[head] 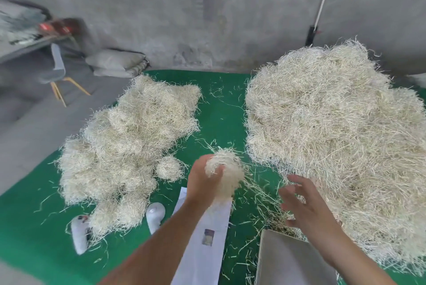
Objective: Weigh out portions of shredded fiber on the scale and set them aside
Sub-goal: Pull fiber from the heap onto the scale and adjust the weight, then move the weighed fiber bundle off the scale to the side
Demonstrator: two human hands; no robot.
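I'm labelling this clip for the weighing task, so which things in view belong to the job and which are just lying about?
Job:
- clump, held in the left hand
- right hand, fingers spread
- big pile
- portions pile
- grey box

Lying about:
- white paper
- two white objects
- chair
- sacks

The right edge cuts off the big fiber heap; the grey board runs off the bottom.

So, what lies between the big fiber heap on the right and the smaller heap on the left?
In the head view: green mat with stray strands, and nearer, the left hand gripping a fiber clump.
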